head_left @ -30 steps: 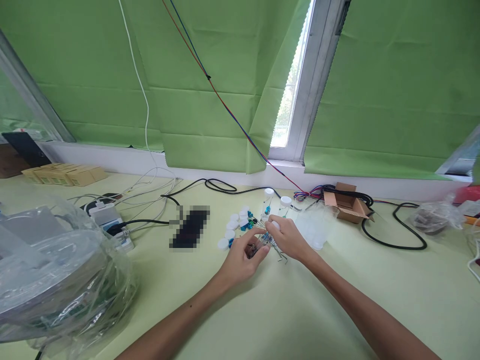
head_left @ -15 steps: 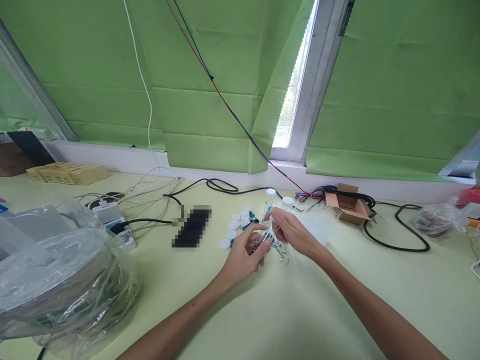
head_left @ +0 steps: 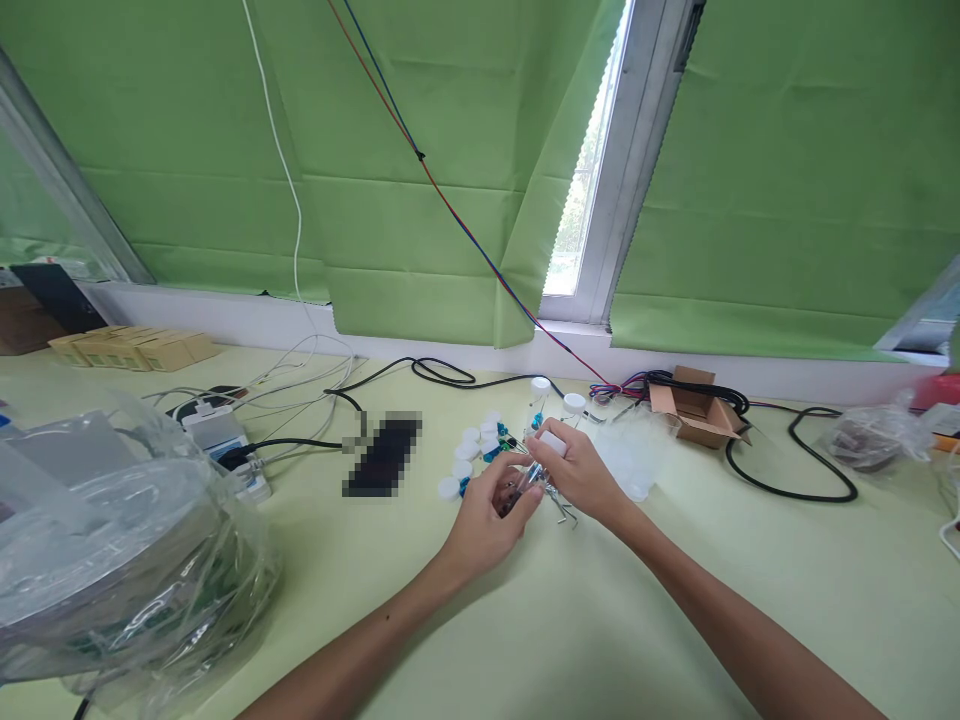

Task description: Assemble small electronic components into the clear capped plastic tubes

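- A clear tube [head_left: 532, 473] is held tilted between the hands, pinched by the left hand [head_left: 484, 515].
- Its white cap [head_left: 553, 442], less covered than before, is pinched by the right hand [head_left: 583, 478]; apparently regripped, seating unclear.
- Bent metal rods [head_left: 562, 512] are scattered nearby.

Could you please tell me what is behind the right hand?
Behind the right hand stand two clear tubes with white caps. The hand covers their lower parts; anything else directly behind it cannot be seen.
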A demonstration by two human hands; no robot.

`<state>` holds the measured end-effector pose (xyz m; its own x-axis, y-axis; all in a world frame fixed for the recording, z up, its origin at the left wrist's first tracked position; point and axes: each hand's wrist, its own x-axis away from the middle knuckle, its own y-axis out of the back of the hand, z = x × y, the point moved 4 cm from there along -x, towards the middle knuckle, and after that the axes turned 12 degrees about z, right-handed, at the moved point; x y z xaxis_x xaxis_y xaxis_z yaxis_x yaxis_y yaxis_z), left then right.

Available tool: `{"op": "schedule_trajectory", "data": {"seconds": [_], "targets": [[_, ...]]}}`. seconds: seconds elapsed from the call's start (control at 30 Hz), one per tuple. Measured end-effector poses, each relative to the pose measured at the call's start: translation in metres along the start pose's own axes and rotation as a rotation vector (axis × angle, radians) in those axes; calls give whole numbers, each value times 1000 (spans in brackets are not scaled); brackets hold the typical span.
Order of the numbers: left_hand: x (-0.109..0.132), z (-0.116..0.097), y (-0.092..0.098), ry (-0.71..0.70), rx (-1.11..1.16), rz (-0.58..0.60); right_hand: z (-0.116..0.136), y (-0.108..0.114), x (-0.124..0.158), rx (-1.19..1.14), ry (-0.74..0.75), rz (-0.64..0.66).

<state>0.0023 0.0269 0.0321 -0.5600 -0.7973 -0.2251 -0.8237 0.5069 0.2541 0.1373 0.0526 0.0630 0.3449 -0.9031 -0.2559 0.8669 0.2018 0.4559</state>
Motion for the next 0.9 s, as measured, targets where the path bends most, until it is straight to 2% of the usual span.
{"op": "schedule_trajectory", "data": {"seconds": [0.47, 0.9], "targets": [[2, 0, 2, -17, 4, -85, -5, -1, -1, -72, 18, -3], [2, 3, 1, -2, -105, -69, -2, -4, -1, -164, -41, 8]]}}
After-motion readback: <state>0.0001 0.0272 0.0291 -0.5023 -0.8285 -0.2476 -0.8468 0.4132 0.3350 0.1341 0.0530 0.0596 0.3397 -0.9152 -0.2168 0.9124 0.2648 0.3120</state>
